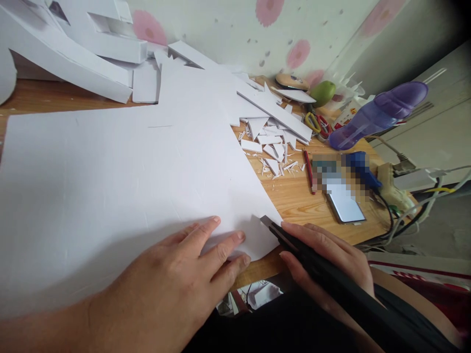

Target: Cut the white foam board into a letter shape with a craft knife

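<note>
A large white foam board (121, 162) lies flat across the wooden table, its right edge slanting toward the front. My left hand (191, 269) rests on the board near its front edge, palm down with the fingers spread. My right hand (331, 250) is closed around a black utility knife (312, 264). The knife's metal blade points up and left over the board's right corner, and its shadow falls on the board. Whether the blade tip touches the surface I cannot tell.
White offcuts (270, 142) are heaped beyond the board, beside scissors (318, 125), a green fruit (323, 93) and a purple bottle (379, 115). A red pencil (309, 171), a phone (346, 201) and a power strip (393, 189) with cables lie right. Cut white shapes (91, 59) stand back left.
</note>
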Available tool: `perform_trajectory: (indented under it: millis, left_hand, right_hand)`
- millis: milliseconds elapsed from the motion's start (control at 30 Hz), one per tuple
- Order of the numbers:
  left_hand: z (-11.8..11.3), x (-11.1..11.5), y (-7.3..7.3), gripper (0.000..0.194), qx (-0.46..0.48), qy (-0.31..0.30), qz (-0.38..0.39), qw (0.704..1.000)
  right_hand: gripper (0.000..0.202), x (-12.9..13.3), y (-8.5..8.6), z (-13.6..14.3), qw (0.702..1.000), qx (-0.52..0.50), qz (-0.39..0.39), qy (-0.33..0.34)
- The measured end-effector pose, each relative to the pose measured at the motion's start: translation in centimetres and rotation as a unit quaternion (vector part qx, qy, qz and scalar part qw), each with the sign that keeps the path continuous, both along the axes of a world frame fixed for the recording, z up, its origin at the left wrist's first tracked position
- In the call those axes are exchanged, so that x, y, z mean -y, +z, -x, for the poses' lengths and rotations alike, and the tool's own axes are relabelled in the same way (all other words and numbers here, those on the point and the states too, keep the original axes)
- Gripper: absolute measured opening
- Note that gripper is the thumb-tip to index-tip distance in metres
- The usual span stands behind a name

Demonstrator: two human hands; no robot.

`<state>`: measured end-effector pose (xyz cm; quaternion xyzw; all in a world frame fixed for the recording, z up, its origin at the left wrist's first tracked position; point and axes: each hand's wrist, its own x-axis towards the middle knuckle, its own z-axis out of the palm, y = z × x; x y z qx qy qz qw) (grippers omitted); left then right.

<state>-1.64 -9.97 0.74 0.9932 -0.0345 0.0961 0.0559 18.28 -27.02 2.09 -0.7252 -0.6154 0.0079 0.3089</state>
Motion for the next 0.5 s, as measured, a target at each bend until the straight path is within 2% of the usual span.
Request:
perform_trajectory:
  millis: [500]
  left_hand:
    - [-0.27, 0.06, 0.09, 0.035, -0.005, 0.002, -0.027, 1.0]
  right_hand:
    - [0.037, 0.88, 0.0, 0.82, 1.0, 0.028, -0.008, -0.002]
